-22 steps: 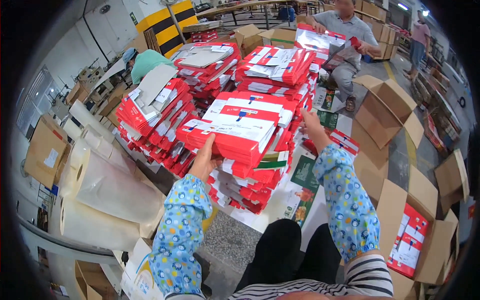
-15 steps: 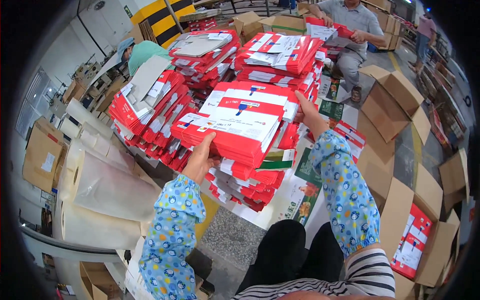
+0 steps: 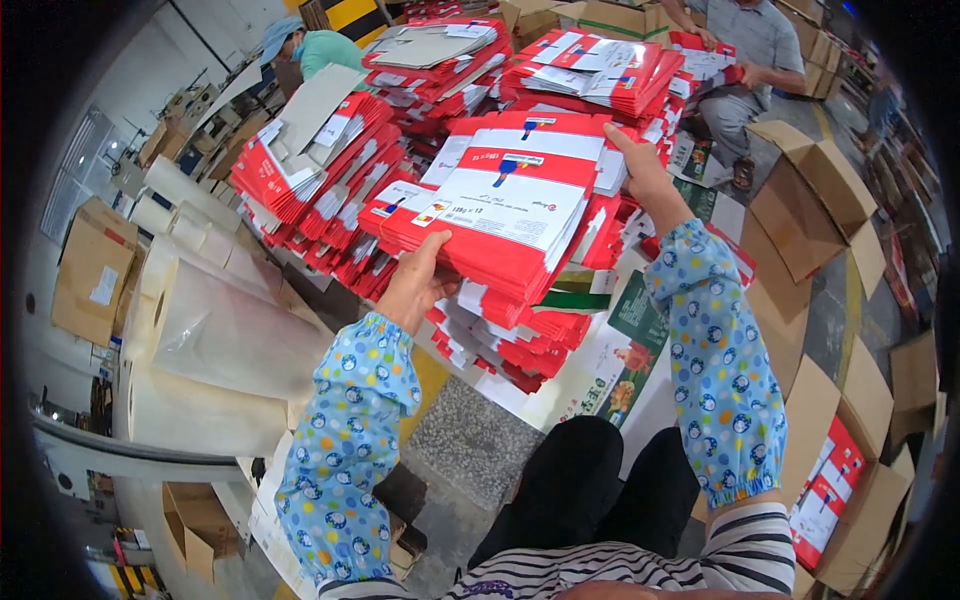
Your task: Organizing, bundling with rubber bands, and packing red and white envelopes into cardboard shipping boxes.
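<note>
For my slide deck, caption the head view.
Left hand and right hand touch a stack of flat red and white packaging, pale rolls at left, open boxes at right.

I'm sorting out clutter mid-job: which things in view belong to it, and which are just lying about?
Belong:
red-and-white bundle, touched by the left grip and right grip
matching pile behind, probably

Apparently lying about:
pale rolls, left
brown box, far left
</note>
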Demonstrator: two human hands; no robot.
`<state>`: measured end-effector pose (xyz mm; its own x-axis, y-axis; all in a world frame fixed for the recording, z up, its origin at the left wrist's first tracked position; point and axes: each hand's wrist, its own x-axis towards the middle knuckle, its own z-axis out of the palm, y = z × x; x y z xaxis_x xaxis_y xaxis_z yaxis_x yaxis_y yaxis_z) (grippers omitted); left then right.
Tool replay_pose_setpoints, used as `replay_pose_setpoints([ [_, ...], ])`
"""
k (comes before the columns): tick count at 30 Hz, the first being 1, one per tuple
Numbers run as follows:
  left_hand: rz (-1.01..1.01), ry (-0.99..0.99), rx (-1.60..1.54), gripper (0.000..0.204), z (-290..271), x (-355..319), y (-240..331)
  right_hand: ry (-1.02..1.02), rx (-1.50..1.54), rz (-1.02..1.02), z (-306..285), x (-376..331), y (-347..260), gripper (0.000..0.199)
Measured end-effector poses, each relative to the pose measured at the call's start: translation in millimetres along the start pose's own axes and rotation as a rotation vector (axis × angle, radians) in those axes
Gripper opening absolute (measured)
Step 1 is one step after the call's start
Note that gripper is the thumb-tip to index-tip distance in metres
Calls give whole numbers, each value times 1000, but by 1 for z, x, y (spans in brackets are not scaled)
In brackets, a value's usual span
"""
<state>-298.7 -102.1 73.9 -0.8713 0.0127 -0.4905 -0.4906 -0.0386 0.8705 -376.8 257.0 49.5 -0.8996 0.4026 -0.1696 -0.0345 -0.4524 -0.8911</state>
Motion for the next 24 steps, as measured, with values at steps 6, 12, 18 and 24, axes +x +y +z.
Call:
replay_pose_setpoints([
  [6, -2, 29, -140, 48, 2, -3, -1, 108, 100, -295, 29, -28, -23, 45],
  [12, 47, 19, -365, 46, -7, -5, -2, 65, 201, -403, 77, -81, -76, 45],
  [18, 157, -221, -694, 48, 7, -18, 7, 3, 223, -559, 100, -114, -99, 57],
  [24, 295, -263, -831, 45, -6, -28, 2, -45, 250, -591, 113, -169, -113, 52],
])
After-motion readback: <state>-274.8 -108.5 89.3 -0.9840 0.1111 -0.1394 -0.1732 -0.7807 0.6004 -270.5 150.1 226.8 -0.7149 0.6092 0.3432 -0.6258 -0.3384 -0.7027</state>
